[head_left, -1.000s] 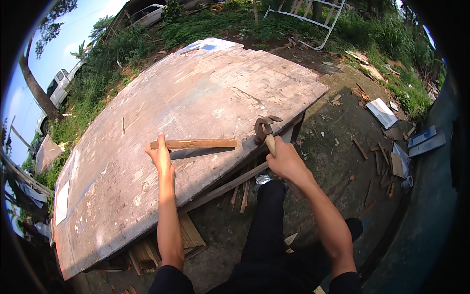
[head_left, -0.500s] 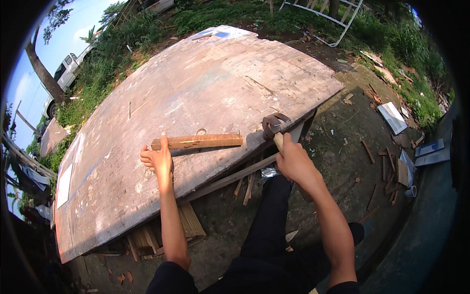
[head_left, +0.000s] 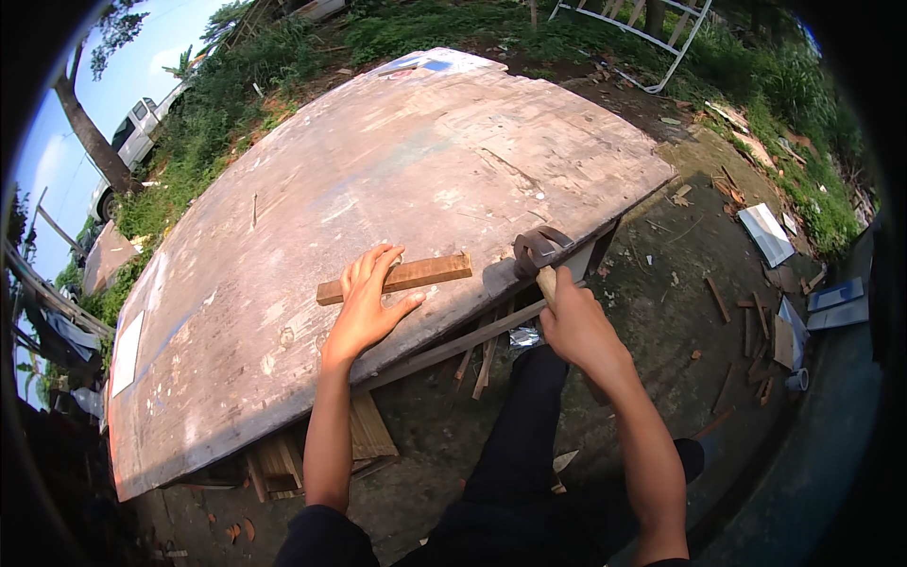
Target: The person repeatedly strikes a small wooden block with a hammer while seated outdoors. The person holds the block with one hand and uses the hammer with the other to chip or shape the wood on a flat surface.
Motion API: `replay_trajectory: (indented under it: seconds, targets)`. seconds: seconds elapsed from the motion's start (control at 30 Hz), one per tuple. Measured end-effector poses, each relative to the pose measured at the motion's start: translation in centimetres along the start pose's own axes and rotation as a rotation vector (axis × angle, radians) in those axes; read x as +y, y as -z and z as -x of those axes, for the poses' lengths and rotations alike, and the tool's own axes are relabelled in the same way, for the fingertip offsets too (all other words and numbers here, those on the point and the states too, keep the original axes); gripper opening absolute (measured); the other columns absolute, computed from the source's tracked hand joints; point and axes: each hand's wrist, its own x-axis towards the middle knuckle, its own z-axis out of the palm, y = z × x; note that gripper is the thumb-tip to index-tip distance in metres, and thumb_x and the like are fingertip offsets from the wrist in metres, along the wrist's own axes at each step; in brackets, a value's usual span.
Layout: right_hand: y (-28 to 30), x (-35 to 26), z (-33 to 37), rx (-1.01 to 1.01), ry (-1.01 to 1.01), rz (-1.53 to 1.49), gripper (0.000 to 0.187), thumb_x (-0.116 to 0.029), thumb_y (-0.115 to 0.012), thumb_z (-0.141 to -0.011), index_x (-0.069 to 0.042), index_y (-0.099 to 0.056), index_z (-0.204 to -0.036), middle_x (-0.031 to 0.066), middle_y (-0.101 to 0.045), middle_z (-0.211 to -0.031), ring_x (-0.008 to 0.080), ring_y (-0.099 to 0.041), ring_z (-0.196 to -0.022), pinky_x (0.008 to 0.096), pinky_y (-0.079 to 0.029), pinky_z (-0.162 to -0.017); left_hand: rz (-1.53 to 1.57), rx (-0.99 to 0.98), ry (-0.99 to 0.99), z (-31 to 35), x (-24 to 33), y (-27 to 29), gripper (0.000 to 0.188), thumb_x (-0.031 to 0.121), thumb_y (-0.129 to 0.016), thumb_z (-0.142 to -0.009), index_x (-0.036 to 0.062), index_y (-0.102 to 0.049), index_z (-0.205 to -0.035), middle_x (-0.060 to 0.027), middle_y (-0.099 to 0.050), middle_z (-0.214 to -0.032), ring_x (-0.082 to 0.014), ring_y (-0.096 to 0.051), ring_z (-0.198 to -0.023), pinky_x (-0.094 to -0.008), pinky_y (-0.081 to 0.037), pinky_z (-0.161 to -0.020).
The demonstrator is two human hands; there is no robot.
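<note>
A short brown wooden block (head_left: 430,273) lies on the worn tabletop, its right end slightly farther away. My left hand (head_left: 365,307) rests across the block's left half with the fingers stretched out and the thumb apart. Those fingers hide part of the wood. At the table's near right edge, my right hand (head_left: 578,326) is wrapped round the pale handle of a hammer (head_left: 539,249). The dark metal head hangs just above the edge, to the right of the block and apart from it.
The large scuffed wooden table (head_left: 397,170) fills the middle. Beneath its near edge are wooden slats (head_left: 371,430). Wood scraps (head_left: 756,331) and a white panel (head_left: 765,234) lie on the ground at right. A white metal frame (head_left: 661,57) stands beyond, near greenery.
My left hand has gone from gripping the block's left end to lying open across it. The block now sits more tilted on the table. My right hand keeps the hammer in nearly the same place.
</note>
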Motion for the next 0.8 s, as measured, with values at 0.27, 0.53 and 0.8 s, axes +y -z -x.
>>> replay_trajectory:
  seconds: [0.27, 0.53, 0.8]
  targets:
    - [-0.3, 0.2, 0.3, 0.012, -0.020, -0.018, 0.031, -0.005, -0.059, -0.085, 0.008, -0.042, -0.108, 0.0386, -0.061, -0.090, 0.0554, -0.060, -0.089, 0.0574, -0.048, -0.079, 0.195, 0.013, -0.058, -1.2, 1.1, -1.9, 0.042, 0.019, -0.081, -0.074, 0.0082, -0.063, -0.110, -0.0064, -0.057, -0.110, -0.0279, -0.049, -0.109, -0.0399, -0.036, -0.097]
    - [-0.1, 0.2, 0.3, 0.011, 0.011, -0.013, 0.028, -0.007, -0.061, -0.087, 0.003, -0.041, -0.104, 0.0356, -0.063, -0.088, 0.0556, -0.061, -0.087, 0.0591, -0.050, -0.078, 0.188, 0.048, -0.110, -1.0, 0.9, -2.1, 0.040, 0.021, -0.081, -0.075, 0.0083, -0.064, -0.108, -0.0062, -0.058, -0.111, -0.0274, -0.049, -0.108, -0.0405, -0.036, -0.097]
    - [0.2, 0.1, 0.5, -0.006, -0.026, -0.055, 0.034, -0.006, -0.059, -0.085, 0.007, -0.042, -0.112, 0.0388, -0.062, -0.091, 0.0559, -0.059, -0.093, 0.0579, -0.047, -0.082, 0.164, 0.061, -0.156, -1.0, 1.4, -2.1, 0.039, 0.022, -0.080, -0.076, 0.0079, -0.065, -0.109, -0.0075, -0.061, -0.109, -0.0285, -0.052, -0.107, -0.0412, -0.037, -0.096]
